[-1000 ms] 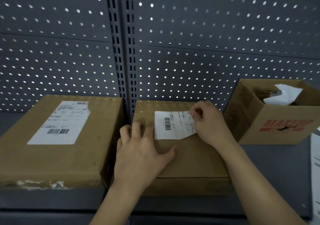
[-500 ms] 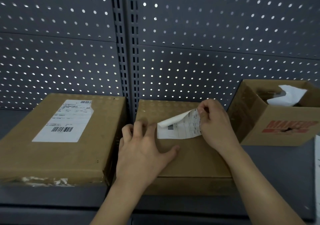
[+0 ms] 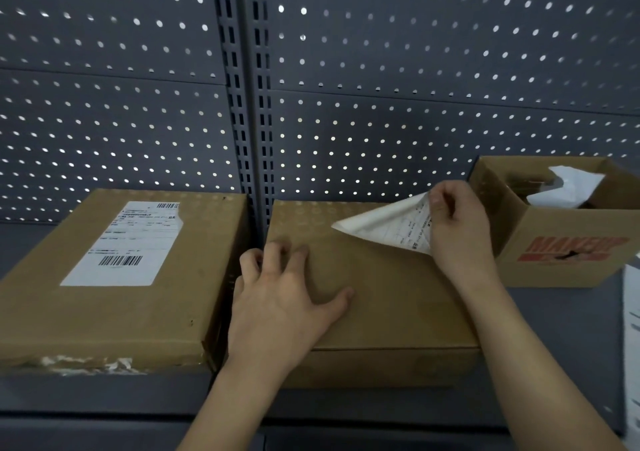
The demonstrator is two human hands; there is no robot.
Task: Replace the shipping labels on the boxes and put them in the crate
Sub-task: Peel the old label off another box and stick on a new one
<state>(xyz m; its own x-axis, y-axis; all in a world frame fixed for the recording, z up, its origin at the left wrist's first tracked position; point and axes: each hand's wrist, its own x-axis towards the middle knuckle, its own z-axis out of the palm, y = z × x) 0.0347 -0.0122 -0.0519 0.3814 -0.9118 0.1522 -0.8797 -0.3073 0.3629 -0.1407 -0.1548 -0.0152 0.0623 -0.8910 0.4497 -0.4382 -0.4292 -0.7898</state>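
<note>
A flat cardboard box [image 3: 388,298] lies on the grey shelf in the middle. My left hand [image 3: 280,298] presses flat on its top near the left edge, fingers spread. My right hand [image 3: 457,222] pinches a white shipping label [image 3: 384,222] and holds it lifted off the box, its blank underside showing; only its lower right corner looks close to the cardboard. A second flat box [image 3: 114,308] sits to the left with a white label [image 3: 128,242] stuck on top, one corner torn.
An open cardboard box [image 3: 568,253] with red lettering stands at the right, crumpled white paper [image 3: 568,187] inside. A white sheet [image 3: 632,339] lies at the far right edge. A perforated grey back panel [image 3: 381,69] rises behind the boxes.
My right hand has peeled the label up and to the right, from lying flat on the box to almost fully lifted. My left hand has stayed pressed on the box.
</note>
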